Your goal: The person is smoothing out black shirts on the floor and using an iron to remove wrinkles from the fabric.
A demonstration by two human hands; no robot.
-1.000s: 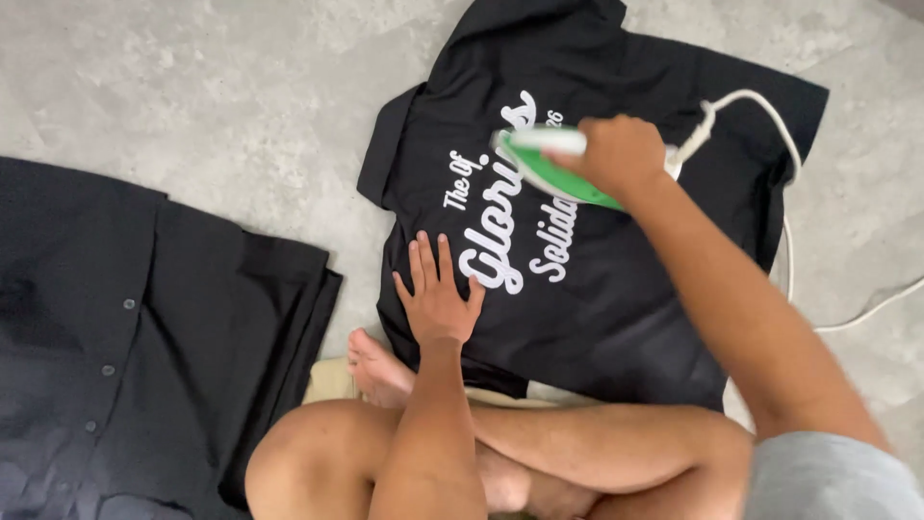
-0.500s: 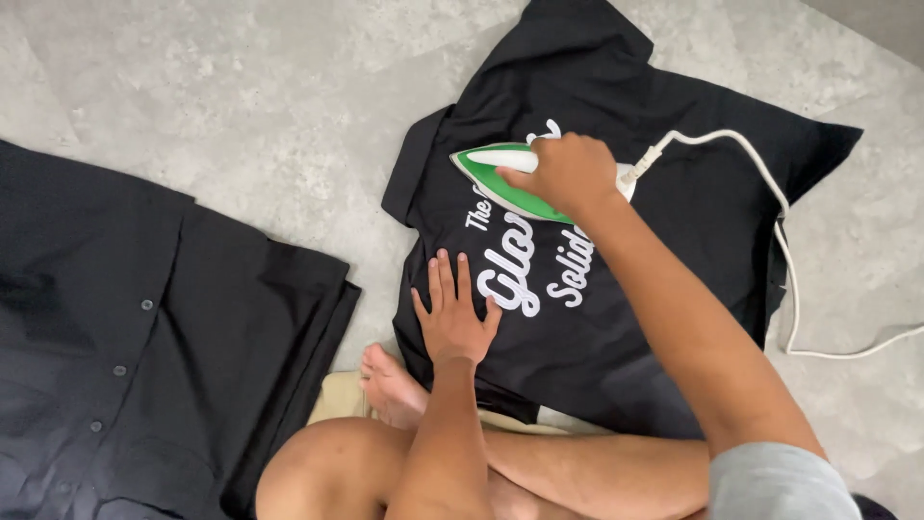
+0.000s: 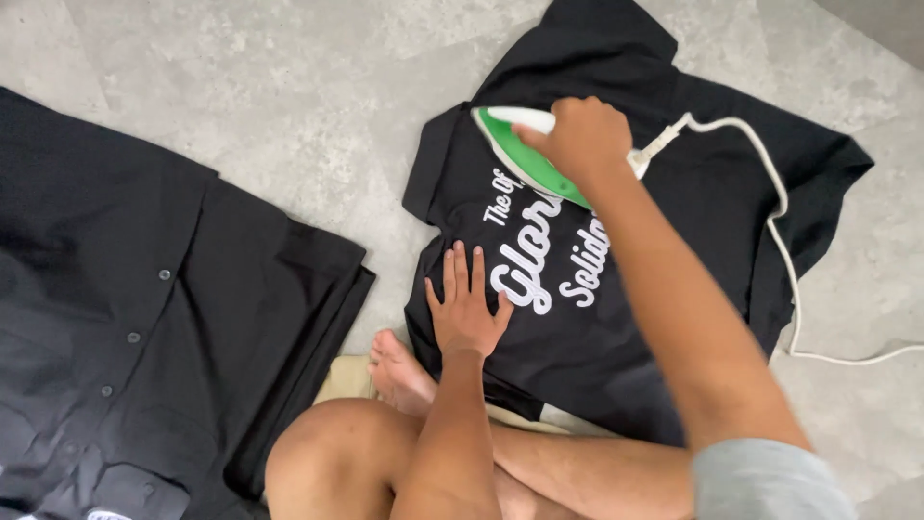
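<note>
A black shirt with white lettering on its back lies spread on the grey floor. My right hand grips the handle of a green and white iron that rests on the shirt near its left shoulder. My left hand lies flat, fingers spread, on the shirt's lower left part, pressing the cloth down.
The iron's white cord curls over the shirt's right side and runs off to the right. Another black buttoned shirt lies on the floor at the left. My crossed legs and a bare foot are at the bottom, on a tan mat.
My right hand has slid the iron left, toward the shirt's left shoulder. The view has shifted a little. My left hand stays flat on the cloth.
</note>
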